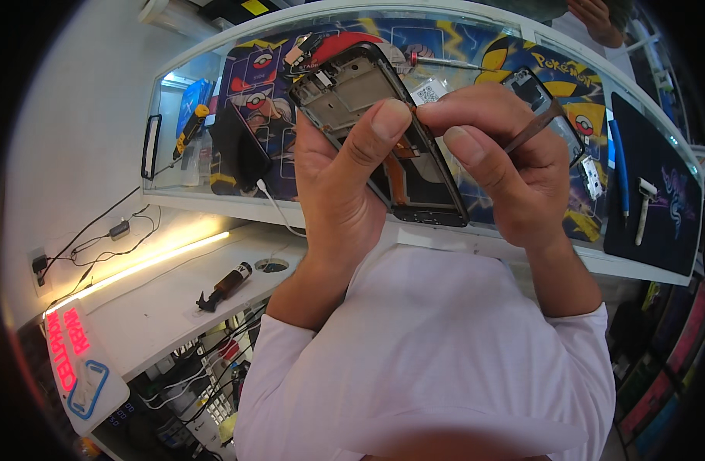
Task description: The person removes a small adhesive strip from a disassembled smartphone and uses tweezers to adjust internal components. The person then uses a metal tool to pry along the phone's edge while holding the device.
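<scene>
My left hand (341, 188) grips an opened black phone frame (333, 88), tilted over the mat, with its thumb pressed across the frame and its grey inner side showing. An orange flex cable (405, 177) lies inside the lower half. My right hand (522, 173) is curled round a thin dark metal tool (538, 123), its index fingertip pinched at the frame's right edge by a small orange piece; its thumb is bent nearby. What exactly the fingertips pinch is partly hidden.
A glass counter (176, 196) bears a patterned mat (252, 69), screwdriver (445, 60), phone (245, 146) with white cable, yellow tool (191, 131), back cover (528, 92) and dark pad (660, 238). Another person's hand (591, 21) shows top right. Left below, a shelf (160, 296) holds a syringe (226, 284).
</scene>
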### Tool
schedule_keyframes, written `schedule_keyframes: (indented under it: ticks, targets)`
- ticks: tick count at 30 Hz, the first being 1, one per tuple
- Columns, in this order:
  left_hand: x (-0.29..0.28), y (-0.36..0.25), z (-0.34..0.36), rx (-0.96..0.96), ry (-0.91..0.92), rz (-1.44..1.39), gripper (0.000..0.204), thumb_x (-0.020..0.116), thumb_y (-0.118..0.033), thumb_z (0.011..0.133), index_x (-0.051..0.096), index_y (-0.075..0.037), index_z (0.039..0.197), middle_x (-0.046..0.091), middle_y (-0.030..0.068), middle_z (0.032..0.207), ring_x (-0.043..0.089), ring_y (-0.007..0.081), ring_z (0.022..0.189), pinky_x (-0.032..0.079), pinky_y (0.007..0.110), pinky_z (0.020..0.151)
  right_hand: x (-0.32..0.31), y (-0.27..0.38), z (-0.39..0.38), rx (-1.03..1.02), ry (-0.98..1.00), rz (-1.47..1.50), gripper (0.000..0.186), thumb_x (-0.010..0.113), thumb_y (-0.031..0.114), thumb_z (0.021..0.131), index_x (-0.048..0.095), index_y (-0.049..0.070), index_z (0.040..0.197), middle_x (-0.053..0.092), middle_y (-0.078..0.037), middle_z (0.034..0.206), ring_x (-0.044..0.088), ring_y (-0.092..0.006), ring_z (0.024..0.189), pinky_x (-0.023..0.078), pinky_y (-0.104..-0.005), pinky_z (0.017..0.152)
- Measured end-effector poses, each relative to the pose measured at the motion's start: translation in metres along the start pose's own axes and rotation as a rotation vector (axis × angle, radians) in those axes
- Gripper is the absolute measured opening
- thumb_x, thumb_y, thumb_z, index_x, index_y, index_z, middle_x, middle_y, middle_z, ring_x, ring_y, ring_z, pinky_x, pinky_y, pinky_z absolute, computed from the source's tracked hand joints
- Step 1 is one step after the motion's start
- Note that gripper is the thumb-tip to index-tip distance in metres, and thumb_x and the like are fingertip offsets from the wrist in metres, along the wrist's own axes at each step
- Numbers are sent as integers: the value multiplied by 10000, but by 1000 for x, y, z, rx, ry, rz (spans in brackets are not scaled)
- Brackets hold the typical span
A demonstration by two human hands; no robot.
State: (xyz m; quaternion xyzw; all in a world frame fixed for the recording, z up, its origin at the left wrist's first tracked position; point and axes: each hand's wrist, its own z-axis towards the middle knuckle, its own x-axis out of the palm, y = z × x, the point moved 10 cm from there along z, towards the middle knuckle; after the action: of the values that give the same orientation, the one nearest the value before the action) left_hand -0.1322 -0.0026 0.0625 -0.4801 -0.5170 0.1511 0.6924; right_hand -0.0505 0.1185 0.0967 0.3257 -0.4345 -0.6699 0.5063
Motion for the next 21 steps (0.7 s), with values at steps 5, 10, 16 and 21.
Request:
schedule_keyframes:
  ticks: [5, 10, 16, 21]
  targets:
    - [0, -1, -2, 5, -8, 22, 401, 778, -131, 878, 553, -62, 1202, 667, 27, 1008, 631, 96, 846, 497, 216, 657, 0, -1, -1, 0, 11, -13, 193, 665, 75, 934, 707, -7, 1103, 681, -109, 1056, 611, -178, 934, 466, -300, 829]
    - [-5, 0, -4, 50, -54, 33, 405, 779, -126, 875, 546, -63, 1201, 665, 31, 1002, 628, 98, 824, 490, 209, 604, 0, -3, -1, 15, -41, -11, 206, 727, 32, 884, 711, 21, 1089, 681, -58, 997, 549, -98, 807, 393, -226, 669]
    - [-5, -2, -2, 42, -85, 29, 400, 772, -127, 877, 530, -70, 1191, 666, 39, 1009, 636, 99, 809, 498, 204, 584, 3, 9, 5, -71, -41, -105, 222, 747, 43, 876, 716, 35, 1096, 710, -68, 997, 631, -113, 805, 469, -240, 608]
    - [-4, 0, -3, 17, -91, -6, 402, 765, -134, 883, 510, -78, 1189, 659, 36, 999, 637, 86, 784, 503, 197, 544, 2, 14, 4, -44, -69, -207, 229, 749, 53, 871, 722, 46, 1099, 713, -88, 980, 651, -149, 797, 491, -254, 604]
